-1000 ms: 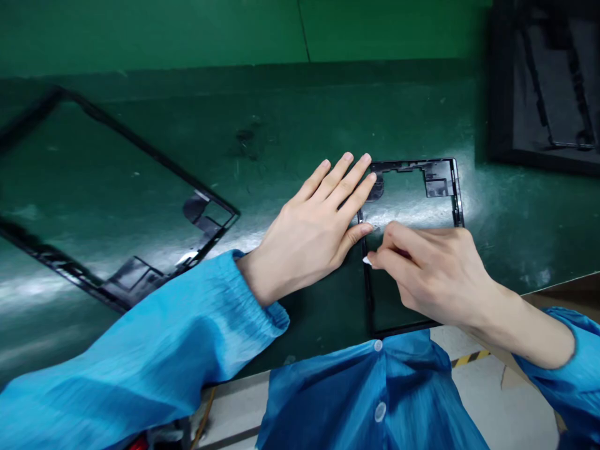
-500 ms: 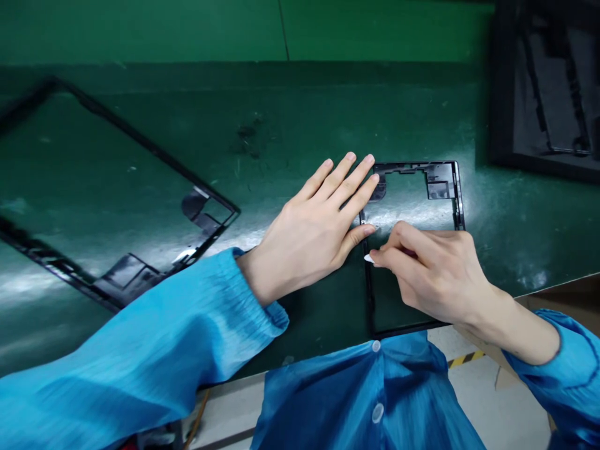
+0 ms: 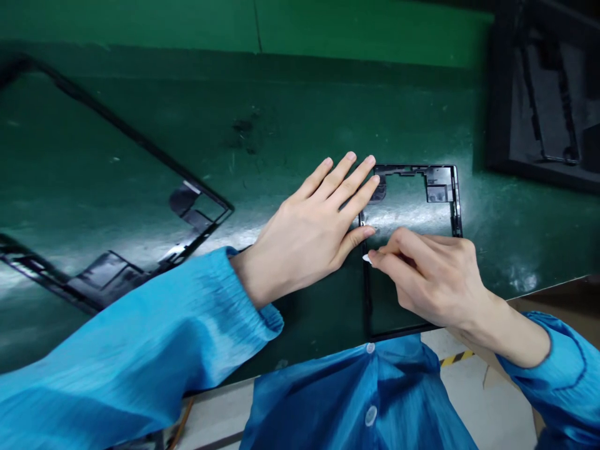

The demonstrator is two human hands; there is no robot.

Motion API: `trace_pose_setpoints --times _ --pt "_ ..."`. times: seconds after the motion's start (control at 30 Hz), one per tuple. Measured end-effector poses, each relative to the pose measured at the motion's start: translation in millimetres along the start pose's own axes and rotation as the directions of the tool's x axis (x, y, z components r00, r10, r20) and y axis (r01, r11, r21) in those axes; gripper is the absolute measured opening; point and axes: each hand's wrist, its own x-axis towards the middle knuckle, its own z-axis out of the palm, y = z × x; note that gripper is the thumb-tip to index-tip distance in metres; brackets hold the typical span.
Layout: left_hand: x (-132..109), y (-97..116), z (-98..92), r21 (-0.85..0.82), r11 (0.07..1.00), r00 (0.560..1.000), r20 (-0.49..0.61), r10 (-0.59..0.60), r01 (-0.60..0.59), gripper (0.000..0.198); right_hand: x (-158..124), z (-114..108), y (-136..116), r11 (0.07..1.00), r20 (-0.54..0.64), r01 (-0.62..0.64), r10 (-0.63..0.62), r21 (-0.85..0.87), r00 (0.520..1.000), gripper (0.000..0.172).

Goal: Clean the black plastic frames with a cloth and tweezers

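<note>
Fingers spread and flat, my left hand [image 3: 314, 234] lies palm-down on the green bench [image 3: 281, 125]. Its fingertips rest over the upper left corner of the small black frame [image 3: 457, 200], and its thumb tip touches the frame's left rail. My right hand [image 3: 431, 275] is curled over the middle of that frame, thumb and forefinger pinched on a small white tab [image 3: 367, 257]. The tab sits right at the left rail, just beside my left thumb. The frame lies flat straight in front of me, its near end at the bench's front edge, above my blue coat [image 3: 375, 400]. Well apart to the left lies a larger black frame [image 3: 197, 219], set at an angle. A dark tray [image 3: 544, 112] holding another black part sits at the far right.
</note>
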Motion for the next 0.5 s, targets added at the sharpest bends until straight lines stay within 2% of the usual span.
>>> trace_pose_setpoints --times 0.1,0.5 --pt "0.1 0.3 0.4 0.008 1.000 1.000 -0.003 0.003 -0.003 0.065 -0.4 -0.6 0.1 1.000 0.038 0.014 -0.015 0.024 0.999 0.033" --pt "-0.1 0.6 1.6 0.007 1.000 1.000 -0.013 0.007 -0.007 0.064 -7.7 -0.7 -2.9 0.999 0.011 0.022 -0.022 0.040 1.000 0.028"
